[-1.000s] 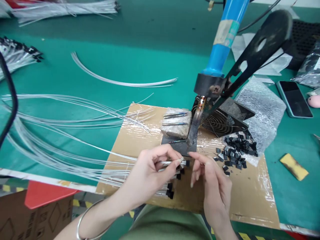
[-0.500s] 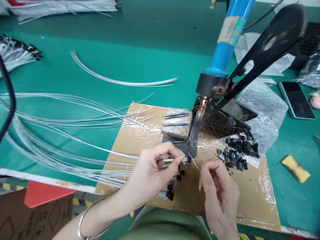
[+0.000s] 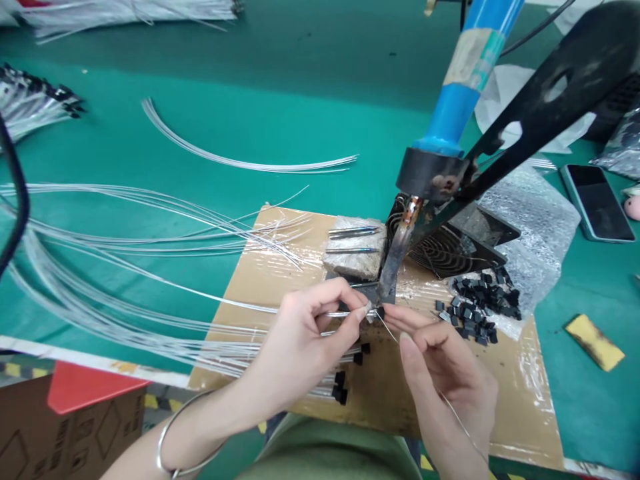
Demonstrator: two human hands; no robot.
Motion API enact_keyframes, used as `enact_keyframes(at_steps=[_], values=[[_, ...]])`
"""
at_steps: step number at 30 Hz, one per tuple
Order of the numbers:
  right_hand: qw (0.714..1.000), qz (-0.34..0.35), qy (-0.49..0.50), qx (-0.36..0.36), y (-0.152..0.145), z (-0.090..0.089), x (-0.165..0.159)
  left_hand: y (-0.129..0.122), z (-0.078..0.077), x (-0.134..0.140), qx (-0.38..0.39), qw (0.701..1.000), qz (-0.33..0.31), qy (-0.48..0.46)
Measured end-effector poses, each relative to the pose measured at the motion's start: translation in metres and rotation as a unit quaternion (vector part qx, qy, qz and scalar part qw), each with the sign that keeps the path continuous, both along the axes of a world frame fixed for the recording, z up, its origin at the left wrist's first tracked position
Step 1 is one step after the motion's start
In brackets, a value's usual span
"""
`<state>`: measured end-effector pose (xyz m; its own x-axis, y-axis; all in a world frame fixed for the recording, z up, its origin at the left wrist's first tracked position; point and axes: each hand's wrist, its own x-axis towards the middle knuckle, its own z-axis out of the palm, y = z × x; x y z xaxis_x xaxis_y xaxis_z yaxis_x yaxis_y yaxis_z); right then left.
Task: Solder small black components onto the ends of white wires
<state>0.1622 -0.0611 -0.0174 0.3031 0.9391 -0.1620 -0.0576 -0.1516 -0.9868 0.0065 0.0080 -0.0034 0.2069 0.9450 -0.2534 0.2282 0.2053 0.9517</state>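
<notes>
Above cardboard (image 3: 520,400), left hand (image 3: 317,333) in a pinch on wire (image 3: 332,314), right hand (image 3: 453,373) half-curled around thin strand (image 3: 387,327)

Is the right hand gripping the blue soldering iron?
No, the right hand holds a thin wire, while the blue soldering iron is mounted on a black bracket.

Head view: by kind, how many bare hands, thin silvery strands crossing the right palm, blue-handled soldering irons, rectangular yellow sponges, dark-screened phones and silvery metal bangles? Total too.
Bare hands, left hand and right hand: 2
Strand: 1
Soldering iron: 1
Sponge: 1
Phone: 1
Bangle: 1
Total: 7
</notes>
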Motion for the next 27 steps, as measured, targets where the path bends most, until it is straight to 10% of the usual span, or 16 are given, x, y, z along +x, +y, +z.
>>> enact_keyframes(at_steps=[27], values=[[0.995,0.045,-0.013,0.089,0.015,-0.008,0.011,0.011,0.011,0.003,-0.001,0.999,0.011,0.035]])
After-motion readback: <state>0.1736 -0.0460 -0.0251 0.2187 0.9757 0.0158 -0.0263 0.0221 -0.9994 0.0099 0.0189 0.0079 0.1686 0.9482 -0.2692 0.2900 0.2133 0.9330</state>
